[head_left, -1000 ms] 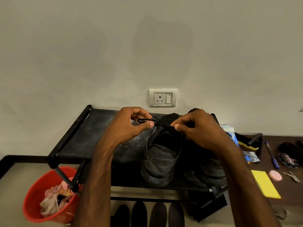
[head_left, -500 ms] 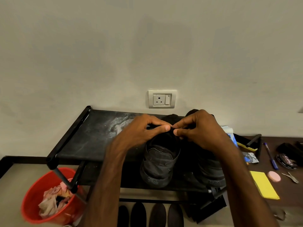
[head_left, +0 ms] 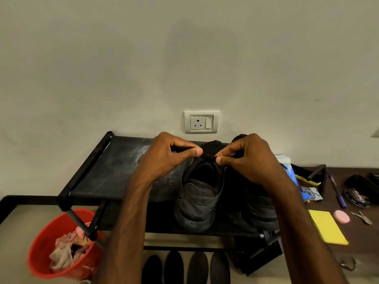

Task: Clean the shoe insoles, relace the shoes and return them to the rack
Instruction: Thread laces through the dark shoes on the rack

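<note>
Now, mid-relacing by the look of it. Pinches the lace [head_left: 209, 156] from two sides: in the left hand [head_left: 164, 158] between thumb and forefinger, coming in from the left; in the right hand [head_left: 252, 158] likewise, coming in from the right. Presses the fingers [head_left: 190, 153] tip to tip on it, nothing spread. Holds a short black stretch roughly level, running left to right, crosswise to the long axis of the shoe [head_left: 196, 201] beneath. Hangs just over the tongue end of the opening; cannot tell whether touching the tongue, dark on dark. Stands heel toward the camera and toe toward the wall, on the top shelf of the rack [head_left: 114, 173], just beside the second shoe [head_left: 260, 210], itself largely hidden under the right forearm. Lies equally near both hands, between them, so probably calls for the two together: drawing apart along that left-right line to tighten, or crossing one end over the other. Cannot tell knot from loop between the fingers. Leaves four dark insoles [head_left: 174, 267] flat on the floor below the rack, apparently not yet back inside; suggests a fair part of the task remaining.
</note>
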